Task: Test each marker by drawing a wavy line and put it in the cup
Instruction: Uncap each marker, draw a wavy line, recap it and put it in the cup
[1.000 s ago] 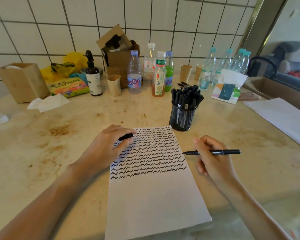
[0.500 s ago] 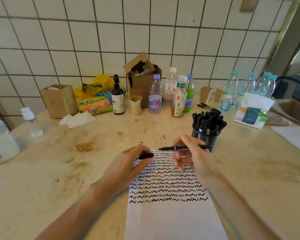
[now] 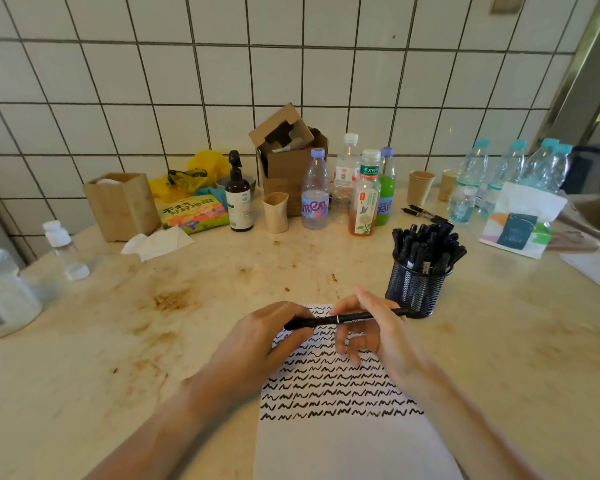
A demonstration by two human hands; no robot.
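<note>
A black marker [image 3: 357, 317] lies level above the top of the white paper [image 3: 343, 441], which carries several rows of black wavy lines. My right hand [image 3: 378, 327] pinches the marker's barrel. My left hand [image 3: 267, 337] grips the black cap [image 3: 300, 323], which now sits on the marker's left end. The black mesh cup [image 3: 414, 292], packed with several black markers, stands just right of my right hand. Two loose markers [image 3: 418, 211] lie farther back near the bottles.
Along the tiled wall stand several bottles [image 3: 314, 192], paper cups [image 3: 275, 212], a cardboard box [image 3: 284, 161], a pump bottle [image 3: 238, 199], a tissue pack [image 3: 520, 223] and a brown holder [image 3: 122, 206]. A jar [image 3: 4, 296] sits at the far left. The counter [image 3: 153, 341] is stained.
My right hand has brought the marker left to the cap in my left hand, and the two have met. The camera has tilted up and left.
</note>
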